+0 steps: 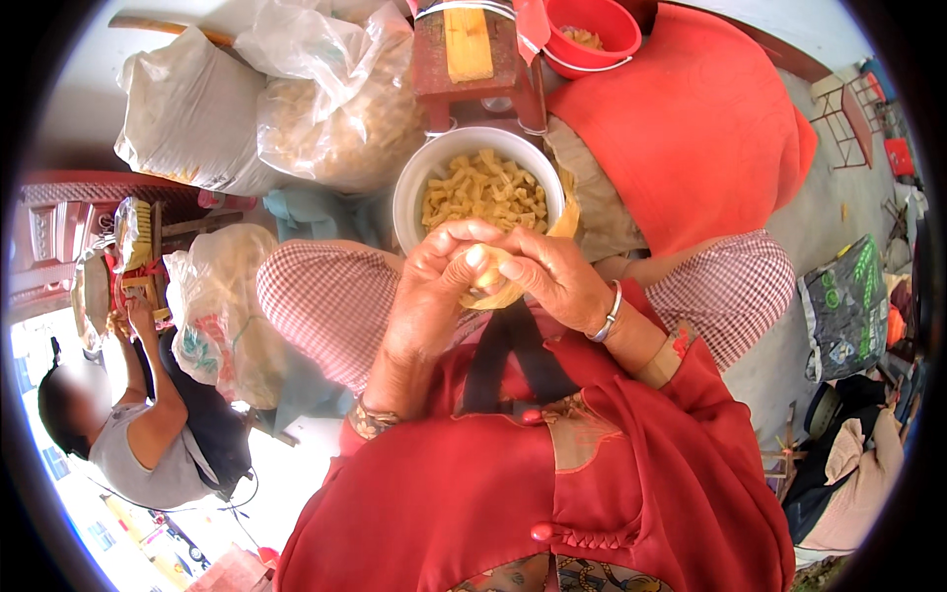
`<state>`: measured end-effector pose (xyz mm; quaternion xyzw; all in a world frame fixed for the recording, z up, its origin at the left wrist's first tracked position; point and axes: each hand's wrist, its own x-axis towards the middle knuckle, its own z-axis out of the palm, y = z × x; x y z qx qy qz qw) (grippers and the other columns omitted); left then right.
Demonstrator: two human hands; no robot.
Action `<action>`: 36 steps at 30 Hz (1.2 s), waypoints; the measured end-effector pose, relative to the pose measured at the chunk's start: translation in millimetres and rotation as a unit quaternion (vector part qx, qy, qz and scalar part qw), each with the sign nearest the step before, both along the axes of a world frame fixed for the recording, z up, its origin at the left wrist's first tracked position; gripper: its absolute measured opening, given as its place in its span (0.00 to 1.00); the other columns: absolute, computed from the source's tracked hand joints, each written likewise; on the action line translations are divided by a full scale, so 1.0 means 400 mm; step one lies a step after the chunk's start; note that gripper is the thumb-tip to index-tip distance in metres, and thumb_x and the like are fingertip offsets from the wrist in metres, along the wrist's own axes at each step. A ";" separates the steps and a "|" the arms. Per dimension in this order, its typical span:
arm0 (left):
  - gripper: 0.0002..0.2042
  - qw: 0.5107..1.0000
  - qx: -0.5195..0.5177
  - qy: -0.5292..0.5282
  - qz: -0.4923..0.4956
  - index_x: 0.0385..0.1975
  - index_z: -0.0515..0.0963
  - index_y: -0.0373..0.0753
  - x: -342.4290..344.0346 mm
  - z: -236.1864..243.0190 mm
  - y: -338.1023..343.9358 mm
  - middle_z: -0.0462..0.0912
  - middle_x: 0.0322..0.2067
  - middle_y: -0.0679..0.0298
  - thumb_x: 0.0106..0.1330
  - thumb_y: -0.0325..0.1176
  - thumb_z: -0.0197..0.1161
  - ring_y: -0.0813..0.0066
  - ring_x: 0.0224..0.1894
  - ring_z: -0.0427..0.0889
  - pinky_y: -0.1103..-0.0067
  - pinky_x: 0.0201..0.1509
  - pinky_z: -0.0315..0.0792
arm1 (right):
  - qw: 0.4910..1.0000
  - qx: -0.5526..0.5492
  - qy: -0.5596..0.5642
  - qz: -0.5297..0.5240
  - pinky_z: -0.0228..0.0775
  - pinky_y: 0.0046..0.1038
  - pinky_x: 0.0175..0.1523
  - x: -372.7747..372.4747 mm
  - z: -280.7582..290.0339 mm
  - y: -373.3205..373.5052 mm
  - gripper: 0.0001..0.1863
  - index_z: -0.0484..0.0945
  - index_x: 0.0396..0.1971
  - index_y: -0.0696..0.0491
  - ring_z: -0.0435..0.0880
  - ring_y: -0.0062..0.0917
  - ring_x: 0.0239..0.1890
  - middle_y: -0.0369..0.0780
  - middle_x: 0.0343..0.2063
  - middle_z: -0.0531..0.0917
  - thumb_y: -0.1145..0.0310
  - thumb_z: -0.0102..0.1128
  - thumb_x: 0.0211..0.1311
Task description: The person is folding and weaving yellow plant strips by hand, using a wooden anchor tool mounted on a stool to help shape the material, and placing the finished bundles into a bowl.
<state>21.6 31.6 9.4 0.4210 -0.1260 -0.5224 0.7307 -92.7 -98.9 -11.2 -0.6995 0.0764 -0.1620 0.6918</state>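
Both my hands meet in front of my lap, just on the near side of a white basin (403,212). Between their fingers is a soft yellow strip (491,280), bunched up, that looks like bean-curd skin. My left hand (434,271) closes around it from the left, thumb on top. My right hand (560,281) pinches it from the other side, with a metal bangle on that wrist. More yellow strip (569,215) hangs at the basin's right rim, behind the right hand. Inside the basin lie many small yellow knotted pieces (483,192). The fingertips underneath are hidden.
Beyond the basin stands a red wooden stool (430,87) with a yellow block (468,44) on it. A red bucket (631,35) and a red cloth (691,118) are to its right. Full plastic bags (340,118) stand left. Another person (158,424) sits at far left.
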 end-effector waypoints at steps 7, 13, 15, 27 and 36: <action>0.20 0.997 0.013 -0.073 -0.030 0.53 0.69 0.33 -0.036 0.035 -0.015 0.74 0.48 0.59 0.61 0.28 0.61 0.72 0.50 0.73 0.76 0.56 0.67 | 1.000 0.014 -0.001 -0.001 0.63 0.21 0.33 -0.018 0.000 -0.034 0.12 0.72 0.34 0.58 0.68 0.17 0.26 0.38 0.24 0.73 0.64 0.48 0.69; 0.21 0.875 0.057 -0.476 -0.072 0.56 0.68 0.31 -0.023 0.001 -0.037 0.72 0.49 0.53 0.65 0.34 0.58 0.64 0.55 0.68 0.73 0.60 0.61 | 0.999 0.017 0.047 0.002 0.65 0.21 0.36 -0.028 -0.030 -0.034 0.13 0.71 0.36 0.60 0.70 0.17 0.29 0.39 0.26 0.75 0.64 0.46 0.69; 0.20 0.920 0.096 -0.375 -0.066 0.56 0.68 0.32 -0.035 -0.006 -0.042 0.73 0.49 0.55 0.69 0.36 0.53 0.66 0.53 0.70 0.75 0.58 0.64 | 0.999 0.000 0.016 -0.044 0.67 0.21 0.38 -0.010 -0.034 -0.017 0.14 0.71 0.37 0.60 0.74 0.18 0.31 0.40 0.27 0.77 0.63 0.46 0.69; 0.26 0.994 0.033 0.021 -0.106 0.54 0.67 0.30 -0.022 -0.044 -0.036 0.78 0.42 0.56 0.69 0.48 0.48 0.67 0.42 0.79 0.71 0.49 0.74 | 0.994 -0.022 0.089 -0.066 0.70 0.26 0.42 -0.011 -0.028 -0.029 0.24 0.63 0.48 0.57 0.82 0.28 0.38 0.48 0.41 0.81 0.49 0.38 0.70; 0.28 0.969 -0.026 0.215 -0.122 0.51 0.69 0.29 -0.008 -0.075 -0.044 0.78 0.43 0.52 0.67 0.53 0.49 0.59 0.46 0.79 0.59 0.54 0.71 | 0.989 0.039 0.111 -0.091 0.59 0.10 0.26 -0.025 -0.052 -0.030 0.31 0.65 0.49 0.56 0.65 0.07 0.20 0.35 0.28 0.77 0.41 0.34 0.68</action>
